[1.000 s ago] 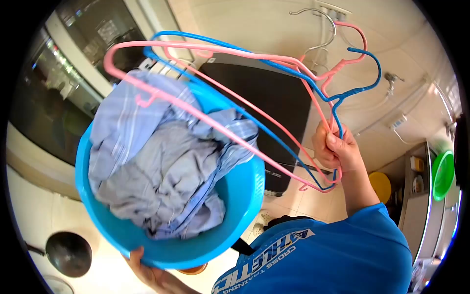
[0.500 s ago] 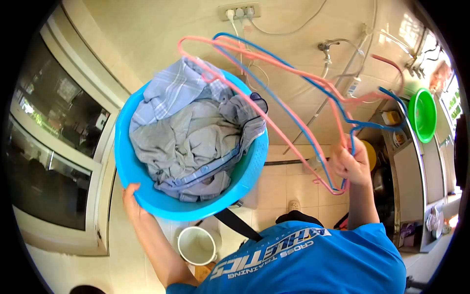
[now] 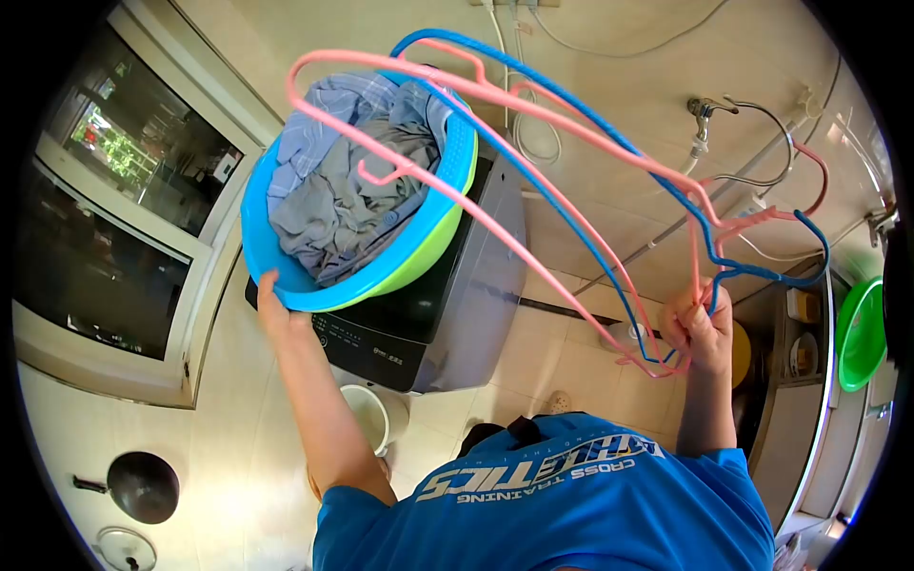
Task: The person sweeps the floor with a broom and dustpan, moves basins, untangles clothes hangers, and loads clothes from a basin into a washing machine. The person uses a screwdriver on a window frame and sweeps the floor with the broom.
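Observation:
My left hand [image 3: 276, 303] grips the near rim of a blue basin [image 3: 255, 233] with a lime-green outer side. Grey and blue plaid clothes [image 3: 352, 190] lie bunched inside it. The basin is tilted and lies over the dark top of a washing machine [image 3: 476, 285]; whether it rests there I cannot tell. In my right hand [image 3: 700, 328], fingers closed, are several plastic clothes hangers, among them a pink hanger [image 3: 495, 233] and a blue hanger [image 3: 571, 109]. They stretch leftward across the view, passing in front of part of the basin.
A white bucket [image 3: 392, 419] stands on the floor before the machine. At the lower left lie a black pan [image 3: 143, 487] and a lid [image 3: 127, 550]. A wall tap [image 3: 705, 107] and a green basin [image 3: 862, 333] beside a counter are on the right. Glazed door panels [image 3: 105, 276] line the left.
The basin has moved away from my body and upward in view, exposing the washing machine beneath. The hangers have swung slightly left and stay in my right hand. The view has also shifted.

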Demonstrator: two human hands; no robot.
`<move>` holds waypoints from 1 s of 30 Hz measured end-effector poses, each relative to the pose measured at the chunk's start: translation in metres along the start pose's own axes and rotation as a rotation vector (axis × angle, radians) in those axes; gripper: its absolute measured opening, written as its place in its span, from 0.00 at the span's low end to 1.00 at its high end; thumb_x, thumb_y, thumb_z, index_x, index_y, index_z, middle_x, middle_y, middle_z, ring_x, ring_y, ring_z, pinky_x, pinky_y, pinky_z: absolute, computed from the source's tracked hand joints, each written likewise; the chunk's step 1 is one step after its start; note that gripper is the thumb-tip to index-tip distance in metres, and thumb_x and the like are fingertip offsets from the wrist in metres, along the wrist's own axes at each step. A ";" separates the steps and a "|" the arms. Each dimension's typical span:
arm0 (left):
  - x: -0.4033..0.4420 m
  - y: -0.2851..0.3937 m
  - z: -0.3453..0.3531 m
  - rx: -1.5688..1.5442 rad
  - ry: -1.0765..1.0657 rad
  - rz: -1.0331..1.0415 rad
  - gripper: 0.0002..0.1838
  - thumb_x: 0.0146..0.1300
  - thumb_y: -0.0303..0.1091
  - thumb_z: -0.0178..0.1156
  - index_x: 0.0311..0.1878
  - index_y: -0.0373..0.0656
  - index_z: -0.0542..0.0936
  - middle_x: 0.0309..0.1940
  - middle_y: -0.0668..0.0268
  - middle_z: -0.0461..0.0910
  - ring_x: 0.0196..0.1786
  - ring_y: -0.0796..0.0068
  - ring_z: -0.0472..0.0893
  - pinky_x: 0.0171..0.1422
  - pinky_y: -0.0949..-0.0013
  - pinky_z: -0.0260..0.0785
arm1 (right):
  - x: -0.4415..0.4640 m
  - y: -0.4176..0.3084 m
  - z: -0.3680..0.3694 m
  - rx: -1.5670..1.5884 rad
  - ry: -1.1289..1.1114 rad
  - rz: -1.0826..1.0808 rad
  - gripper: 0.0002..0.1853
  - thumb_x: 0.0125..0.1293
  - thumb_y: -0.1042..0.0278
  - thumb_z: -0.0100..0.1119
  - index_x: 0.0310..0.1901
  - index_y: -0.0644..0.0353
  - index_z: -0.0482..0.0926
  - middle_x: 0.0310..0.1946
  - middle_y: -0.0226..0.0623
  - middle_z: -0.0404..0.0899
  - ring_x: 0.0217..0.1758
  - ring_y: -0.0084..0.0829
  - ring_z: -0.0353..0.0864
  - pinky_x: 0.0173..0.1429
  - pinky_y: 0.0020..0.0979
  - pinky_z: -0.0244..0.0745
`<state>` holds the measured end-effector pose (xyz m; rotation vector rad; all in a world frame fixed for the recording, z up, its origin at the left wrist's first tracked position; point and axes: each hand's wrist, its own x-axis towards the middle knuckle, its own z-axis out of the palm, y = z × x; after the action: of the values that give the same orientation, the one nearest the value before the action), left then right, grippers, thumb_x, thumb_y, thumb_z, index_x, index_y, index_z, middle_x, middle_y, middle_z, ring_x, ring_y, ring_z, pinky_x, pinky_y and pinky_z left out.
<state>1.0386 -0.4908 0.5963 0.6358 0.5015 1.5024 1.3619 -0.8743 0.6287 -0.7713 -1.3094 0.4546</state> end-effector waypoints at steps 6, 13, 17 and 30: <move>-0.038 0.008 0.043 0.274 0.154 0.223 0.31 0.57 0.49 0.55 0.56 0.35 0.64 0.53 0.58 0.67 0.55 0.62 0.68 0.57 0.61 0.62 | 0.033 -0.011 -0.028 -0.035 -0.035 0.160 0.21 0.60 0.53 0.55 0.18 0.57 0.63 0.10 0.31 0.65 0.09 0.16 0.58 0.13 0.19 0.51; -0.119 0.027 0.114 0.668 0.141 1.211 0.17 0.62 0.36 0.52 0.50 0.35 0.67 0.49 0.57 0.68 0.52 0.66 0.68 0.58 0.64 0.58 | 0.011 -0.067 -0.050 -0.019 -0.076 0.280 0.15 0.55 0.65 0.61 0.18 0.65 0.73 0.12 0.36 0.72 0.13 0.21 0.68 0.16 0.21 0.60; -0.182 0.030 0.172 0.753 -1.020 1.308 0.31 0.50 0.46 0.63 0.52 0.33 0.68 0.51 0.53 0.69 0.55 0.53 0.67 0.60 0.55 0.55 | -0.010 -0.096 -0.038 -0.131 0.023 0.458 0.12 0.49 0.69 0.67 0.22 0.67 0.75 0.14 0.34 0.74 0.14 0.21 0.71 0.18 0.21 0.63; -0.207 -0.087 0.225 0.780 -1.709 0.466 0.12 0.58 0.34 0.55 0.43 0.39 0.71 0.27 0.55 0.76 0.30 0.57 0.76 0.32 0.63 0.65 | 0.002 -0.118 0.036 -1.011 0.061 0.791 0.12 0.56 0.61 0.61 0.30 0.63 0.74 0.16 0.37 0.71 0.17 0.28 0.70 0.23 0.28 0.63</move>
<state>1.2477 -0.7107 0.6893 2.3873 -0.4967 0.6053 1.3133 -0.9437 0.7183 -2.1626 -1.0918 0.3515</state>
